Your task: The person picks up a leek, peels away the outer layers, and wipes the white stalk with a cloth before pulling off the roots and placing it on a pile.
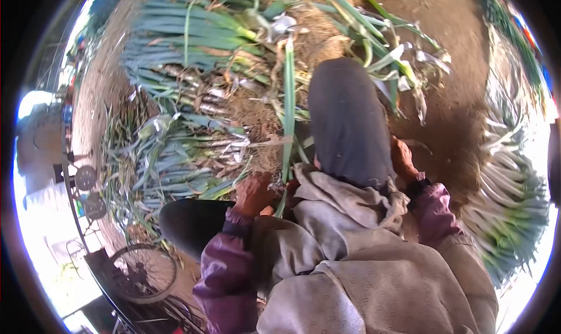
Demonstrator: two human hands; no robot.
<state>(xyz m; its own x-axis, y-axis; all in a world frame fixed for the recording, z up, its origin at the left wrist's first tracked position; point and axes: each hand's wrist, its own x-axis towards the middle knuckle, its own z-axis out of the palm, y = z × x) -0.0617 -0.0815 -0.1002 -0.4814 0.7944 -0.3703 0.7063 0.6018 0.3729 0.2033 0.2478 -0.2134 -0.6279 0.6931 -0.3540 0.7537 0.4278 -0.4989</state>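
My left hand [253, 192] is closed, its fingers curled, low between my legs beside the piled leeks. What it grips, if anything, is hidden. Just right of it a long green leaf [288, 109] hangs down toward my lap. On the outer side of my raised knee [349, 118], my right hand [402, 159] has its fingers bent inward. The knee covers part of that hand, and I cannot make out anything held. Bundled leeks [181, 33] with roots toward me lie at the upper left, and more leeks [175, 156] lie below them.
Loose leaves and trimmings [397, 59] lie ahead of my knee on bare soil [450, 94]. A fanned heap of white-stemmed leeks [508, 205] curves along the right. A bicycle wheel [143, 272] stands at lower left. Brown cloth [374, 281] covers my lap.
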